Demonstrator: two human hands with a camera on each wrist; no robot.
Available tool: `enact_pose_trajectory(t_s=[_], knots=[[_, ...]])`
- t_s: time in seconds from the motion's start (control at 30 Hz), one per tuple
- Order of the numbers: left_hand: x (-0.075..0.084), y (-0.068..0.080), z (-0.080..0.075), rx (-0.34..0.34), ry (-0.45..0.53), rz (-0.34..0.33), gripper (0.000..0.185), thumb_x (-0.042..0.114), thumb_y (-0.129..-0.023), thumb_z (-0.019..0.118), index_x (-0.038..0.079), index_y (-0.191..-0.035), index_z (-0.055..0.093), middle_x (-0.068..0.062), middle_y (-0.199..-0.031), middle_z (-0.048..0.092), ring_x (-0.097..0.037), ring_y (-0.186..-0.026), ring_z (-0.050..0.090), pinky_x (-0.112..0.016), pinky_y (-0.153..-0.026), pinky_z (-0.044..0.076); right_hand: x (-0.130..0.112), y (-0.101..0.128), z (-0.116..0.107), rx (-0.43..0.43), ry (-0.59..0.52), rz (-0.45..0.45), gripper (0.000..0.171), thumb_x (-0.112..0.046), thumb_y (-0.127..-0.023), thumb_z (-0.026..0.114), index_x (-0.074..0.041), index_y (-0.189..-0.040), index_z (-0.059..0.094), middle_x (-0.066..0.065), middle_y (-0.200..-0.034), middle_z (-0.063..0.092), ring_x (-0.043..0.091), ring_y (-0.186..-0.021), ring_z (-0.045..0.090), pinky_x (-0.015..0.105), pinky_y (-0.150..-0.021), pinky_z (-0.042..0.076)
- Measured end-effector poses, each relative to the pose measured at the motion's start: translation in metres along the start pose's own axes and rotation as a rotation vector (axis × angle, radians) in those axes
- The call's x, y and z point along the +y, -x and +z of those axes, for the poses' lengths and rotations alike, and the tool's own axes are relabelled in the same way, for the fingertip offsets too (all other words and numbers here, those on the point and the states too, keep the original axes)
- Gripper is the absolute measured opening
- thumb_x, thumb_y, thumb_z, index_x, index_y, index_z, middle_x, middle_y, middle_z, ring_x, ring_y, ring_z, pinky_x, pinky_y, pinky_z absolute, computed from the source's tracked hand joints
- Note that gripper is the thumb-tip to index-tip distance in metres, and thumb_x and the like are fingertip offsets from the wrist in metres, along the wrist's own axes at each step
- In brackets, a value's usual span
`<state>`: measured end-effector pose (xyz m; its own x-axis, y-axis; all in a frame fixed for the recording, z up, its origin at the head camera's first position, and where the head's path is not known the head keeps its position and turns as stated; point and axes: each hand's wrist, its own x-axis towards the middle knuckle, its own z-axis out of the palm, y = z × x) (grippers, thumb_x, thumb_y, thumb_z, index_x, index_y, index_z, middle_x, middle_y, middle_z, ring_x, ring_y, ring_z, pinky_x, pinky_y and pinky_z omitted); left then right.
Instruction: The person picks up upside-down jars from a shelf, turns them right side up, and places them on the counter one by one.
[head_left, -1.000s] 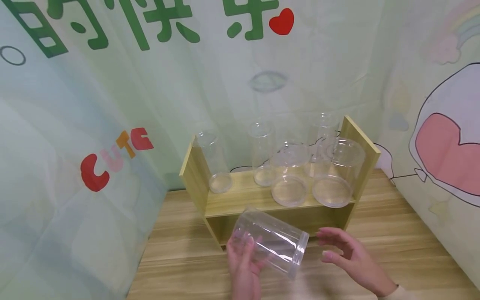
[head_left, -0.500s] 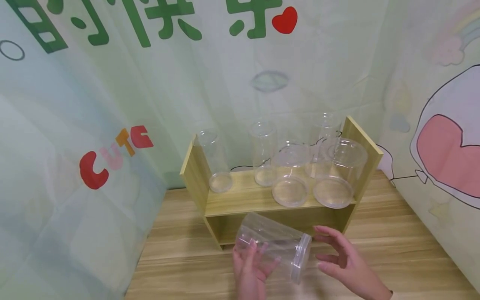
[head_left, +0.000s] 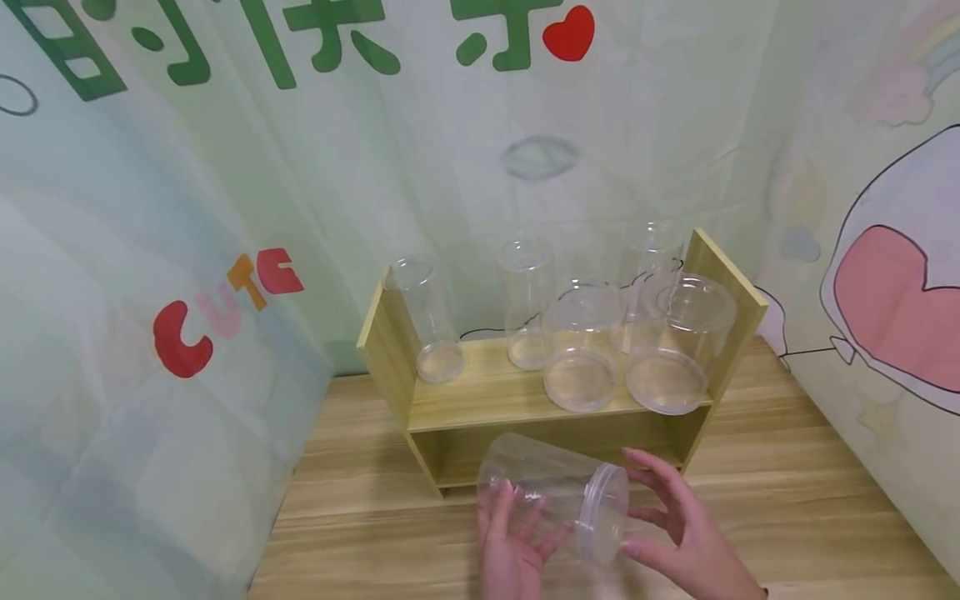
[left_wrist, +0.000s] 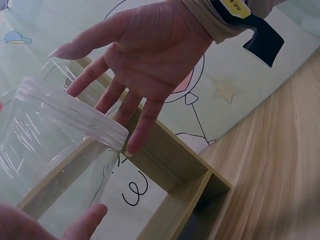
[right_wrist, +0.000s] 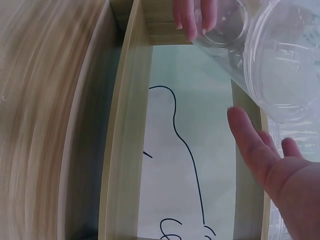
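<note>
A clear plastic jar (head_left: 536, 467) lies tilted in the air before the shelf, its lidded end to the right. My left hand (head_left: 513, 533) grips its body from below, thumb on the near side and fingers behind the clear wall. The clear ridged lid (head_left: 602, 517) faces my right hand (head_left: 686, 529), whose fingers and thumb spread around the lid's edge. In the right wrist view, a gap shows between my right hand (right_wrist: 280, 170) and the lid (right_wrist: 287, 60). Left fingertips (right_wrist: 195, 20) rest against the jar's far part there.
Behind the jar stands a two-tier wooden shelf (head_left: 480, 404) on a wood-grain table (head_left: 360, 517). Its upper tier carries several clear jars: tall narrow ones (head_left: 525, 308) behind, wider ones (head_left: 667, 367) in front at the right. A printed cloth (head_left: 420, 167) hangs behind and at both sides.
The jar and left hand have shifted slightly right and down, and the lid has turned more toward the viewer. My right hand has moved left, closer to the lid.
</note>
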<state>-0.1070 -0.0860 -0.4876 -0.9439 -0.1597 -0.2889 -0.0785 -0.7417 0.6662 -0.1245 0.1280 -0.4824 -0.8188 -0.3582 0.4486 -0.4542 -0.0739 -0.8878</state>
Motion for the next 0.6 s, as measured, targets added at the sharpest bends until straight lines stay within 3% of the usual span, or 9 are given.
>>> enact_pose_trajectory(t_s=[0.13,0.4,0.6], knots=[[-0.003,-0.001,0.0,0.007,0.002,-0.015,0.043,0.034,-0.1,0.056,0.016,-0.131,0.033,-0.02,-0.14,0.018,-0.031,-0.109,0.055,-0.054,-0.082,0.054,-0.001,0.0,0.003,0.025,0.029,-0.025,0.09,0.02,-0.074,0.074,0.005,-0.149,0.027,0.016,-0.15,0.038,0.015,-0.131,0.043,0.033,-0.093,0.052],[-0.005,-0.003,-0.001,0.025,0.009,-0.087,0.082,0.044,-0.099,0.056,0.009,-0.151,0.005,-0.027,-0.145,0.019,-0.03,-0.107,0.057,-0.049,-0.086,0.054,0.001,0.002,0.009,0.037,0.062,-0.034,0.094,0.017,-0.071,0.078,0.005,-0.15,0.027,0.028,-0.151,0.029,0.014,-0.135,0.038,0.031,-0.095,0.049],[-0.007,-0.005,-0.001,0.017,0.032,-0.125,0.083,0.046,-0.098,0.057,0.008,-0.15,0.004,-0.026,-0.145,0.02,-0.03,-0.107,0.057,-0.046,-0.087,0.054,0.006,0.002,0.014,0.039,0.052,-0.136,0.095,0.019,-0.067,0.08,0.012,-0.146,0.028,0.033,-0.151,0.023,0.019,-0.139,0.034,0.028,-0.098,0.047]])
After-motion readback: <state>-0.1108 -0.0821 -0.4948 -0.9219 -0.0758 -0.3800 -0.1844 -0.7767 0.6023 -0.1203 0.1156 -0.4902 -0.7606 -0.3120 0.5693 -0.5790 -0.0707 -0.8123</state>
